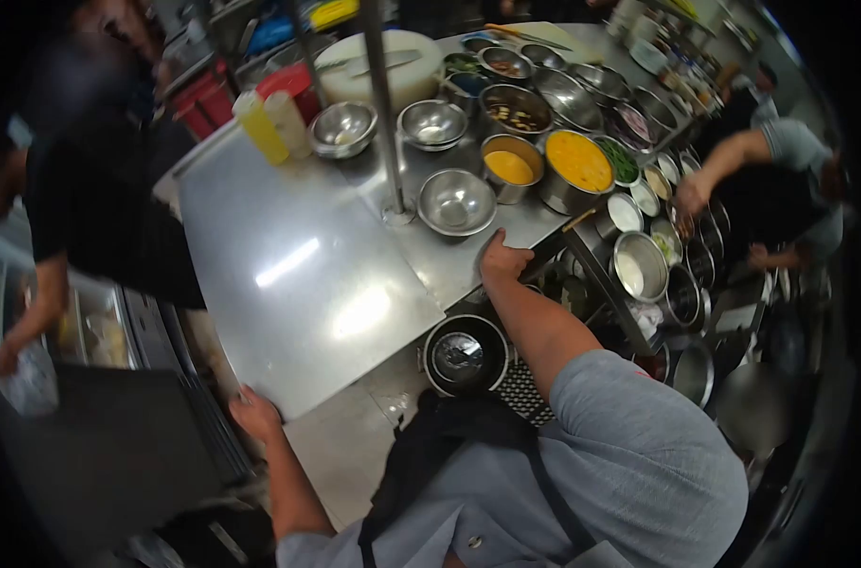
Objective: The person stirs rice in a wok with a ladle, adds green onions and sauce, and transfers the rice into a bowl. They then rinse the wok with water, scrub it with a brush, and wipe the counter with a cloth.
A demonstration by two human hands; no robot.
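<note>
My left hand [255,414] rests at the near left corner of the steel table [288,237], its fingers partly hidden at the edge. My right hand [502,258] lies at the table's front edge on the right, thumb apart from the fingers, holding nothing that I can see. Just beyond it stands an empty metal bowl [457,202]. Behind my right hand are a pot of orange liquid [511,168] and a larger pot with bright yellow-orange contents [578,160].
A metal post [385,114] rises from the table. Two squeeze bottles [262,130] and more bowls stand behind. Below the front edge sits a dark round bin [466,355]. One person works at the left, another at the right beside many food containers.
</note>
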